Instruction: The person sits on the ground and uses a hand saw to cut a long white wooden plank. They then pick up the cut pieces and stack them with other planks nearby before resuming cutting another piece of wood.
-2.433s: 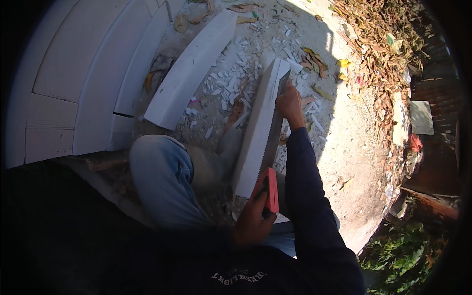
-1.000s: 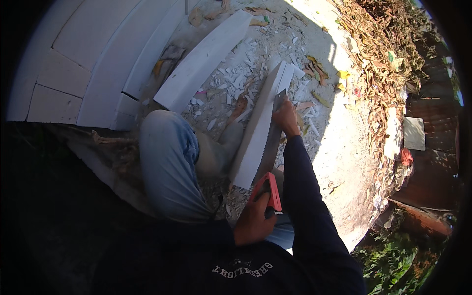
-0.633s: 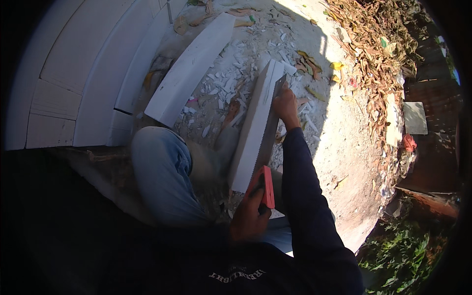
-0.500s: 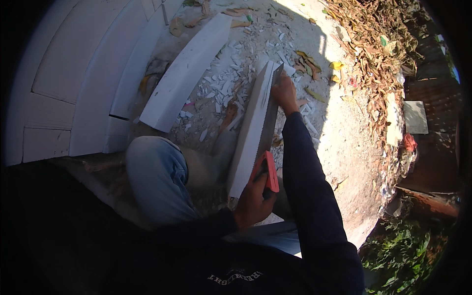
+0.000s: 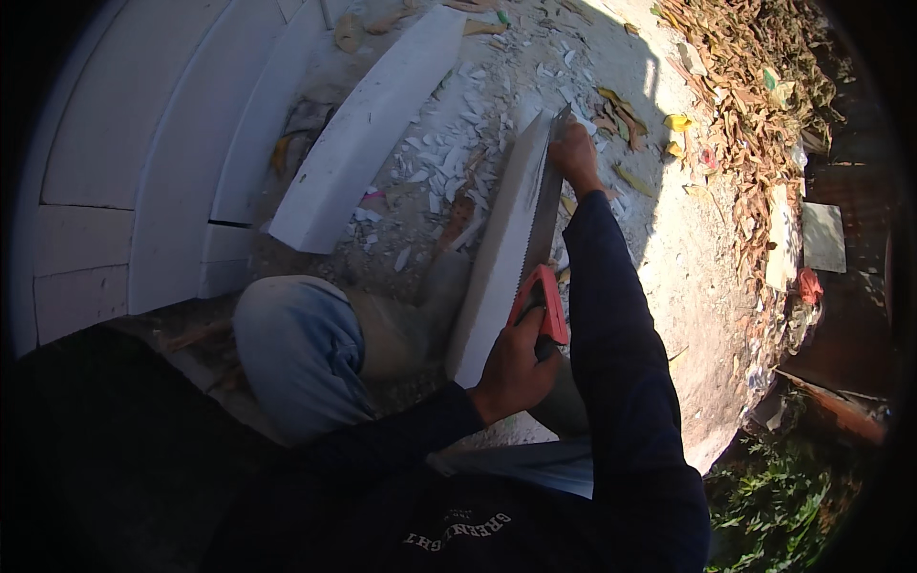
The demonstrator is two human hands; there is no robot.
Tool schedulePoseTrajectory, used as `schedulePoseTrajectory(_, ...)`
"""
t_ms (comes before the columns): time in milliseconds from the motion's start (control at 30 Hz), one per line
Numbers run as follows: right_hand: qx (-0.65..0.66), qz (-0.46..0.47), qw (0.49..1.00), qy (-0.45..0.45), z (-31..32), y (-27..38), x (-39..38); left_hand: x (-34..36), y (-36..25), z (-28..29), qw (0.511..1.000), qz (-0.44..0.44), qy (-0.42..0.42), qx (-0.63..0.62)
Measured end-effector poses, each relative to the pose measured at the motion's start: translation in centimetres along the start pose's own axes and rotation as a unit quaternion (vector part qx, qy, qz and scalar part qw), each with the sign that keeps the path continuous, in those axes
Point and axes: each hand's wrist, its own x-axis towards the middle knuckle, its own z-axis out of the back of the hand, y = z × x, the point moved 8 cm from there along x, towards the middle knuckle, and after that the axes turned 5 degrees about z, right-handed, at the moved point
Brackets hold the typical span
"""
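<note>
My left hand (image 5: 516,368) is wrapped tight round the red plastic handle of the hand saw (image 5: 540,304), grip fully closed on it, and the saw's toothed steel blade runs up along the long white block of light building material (image 5: 501,253) that stands on edge in front of my knee. At the far end of that block my right hand (image 5: 576,153) clamps the top corner, fingers curled over it, right beside the blade tip. The block rests on sandy ground littered with white chips (image 5: 449,143). To the block's left lies a second white slab (image 5: 368,129), flat, well apart. Beyond the block's right side, dry leaves (image 5: 745,86). Risk as I judge it: the steadying fingers sit close to the teeth, so a jump of the blade could catch them, and the block could tip on that loose rubble.
</note>
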Motion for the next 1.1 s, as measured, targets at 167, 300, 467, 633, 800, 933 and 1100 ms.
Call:
schedulePoseTrajectory(167,0.007,-0.003,1.000,0.025,-0.7,-0.9,1.2,0.8,-0.2,-0.3,0.999,-0.025,0.004,0.027)
schedulePoseTrajectory(300,0.016,-0.011,0.999,0.049,-1.6,-0.8,0.6,0.2,-1.4,0.0,0.999,-0.021,-0.014,0.044)
schedulePoseTrajectory(467,0.011,0.017,0.997,0.076,-2.0,0.8,-2.8,-3.1,-1.6,0.7,0.998,0.035,-0.013,0.054)
schedulePoseTrajectory(633,-0.022,0.013,0.995,0.096,-2.0,2.7,-7.0,-8.0,-1.5,1.0,0.999,0.043,-0.010,0.022)
schedulePoseTrajectory(800,-0.032,-0.002,0.993,0.114,-1.2,3.6,-12.2,-12.8,-1.7,0.7,0.997,0.079,-0.002,-0.005)
schedulePoseTrajectory(933,-0.020,-0.014,0.991,0.128,-1.0,4.1,-15.7,-15.8,-3.0,1.4,0.997,0.073,0.000,0.041)
schedulePoseTrajectory(1100,-0.004,0.001,0.994,0.109,-0.6,3.6,-16.2,-16.4,-2.6,1.7,0.996,0.064,0.016,0.055)
